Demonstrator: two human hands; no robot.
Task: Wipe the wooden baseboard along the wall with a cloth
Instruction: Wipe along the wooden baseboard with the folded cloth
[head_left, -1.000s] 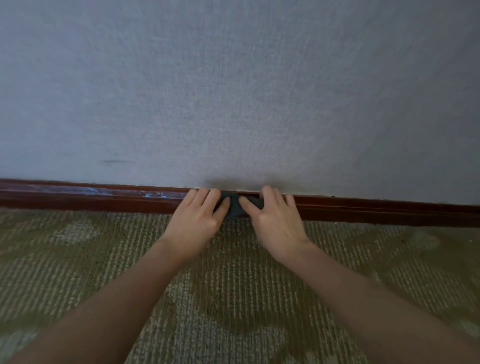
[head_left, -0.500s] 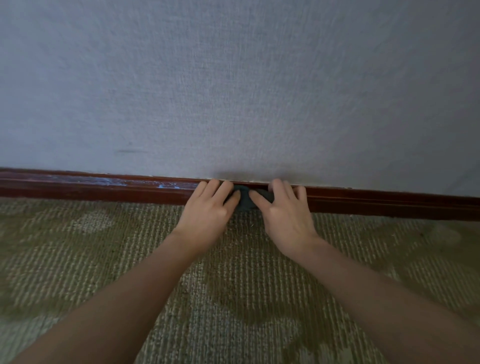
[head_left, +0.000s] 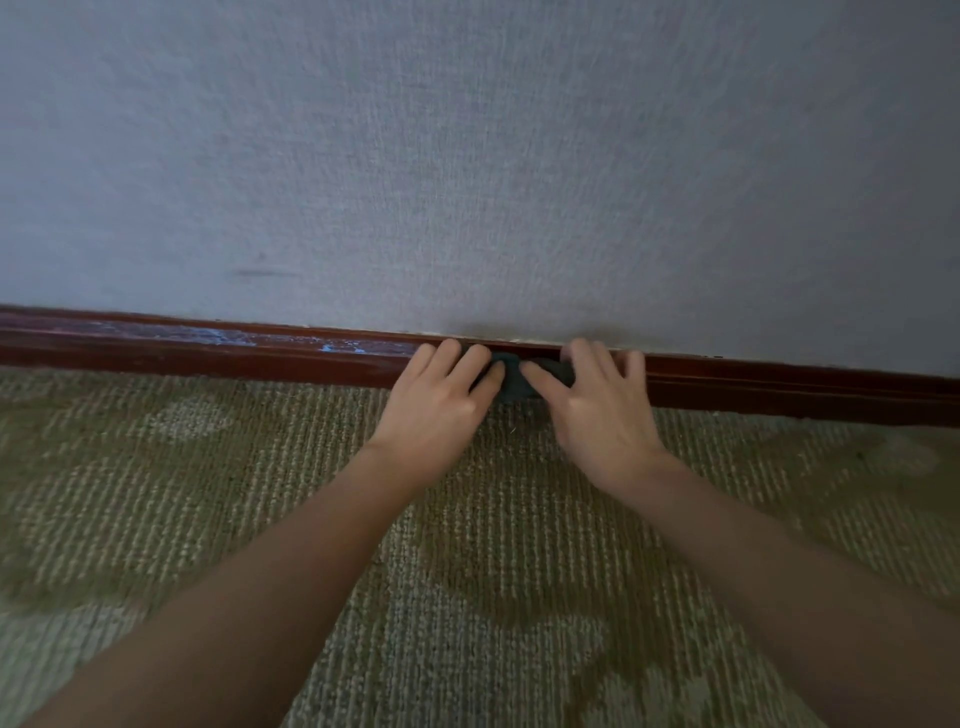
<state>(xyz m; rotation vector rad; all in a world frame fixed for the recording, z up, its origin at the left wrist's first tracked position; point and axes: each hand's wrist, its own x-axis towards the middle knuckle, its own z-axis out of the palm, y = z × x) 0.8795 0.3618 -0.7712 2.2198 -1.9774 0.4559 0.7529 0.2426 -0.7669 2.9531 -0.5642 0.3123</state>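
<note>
Grey, finely woven wall covering (head_left: 467, 156) fills the upper half of the view, with a short dark scuff (head_left: 265, 273) low on its left part. Below it lies a ribbed loop-pile carpet (head_left: 156, 493) in olive green with paler, rounded patches. Where the two meet runs the baseboard (head_left: 182, 351), a long strip of glossy red-brown wood with a moulded groove; pale blue-white smears (head_left: 228, 336) mark its upper edge on the left. Two bare forearms reach in from the bottom corners. The left hand (head_left: 441, 405) and the right hand (head_left: 597, 410) sit close together against the baseboard, each grasping the cloth (head_left: 511, 382), fingers over the wood's top and thumbs pointing inward. Small, dark teal and bunched, the cloth is pressed to the baseboard between them.
</note>
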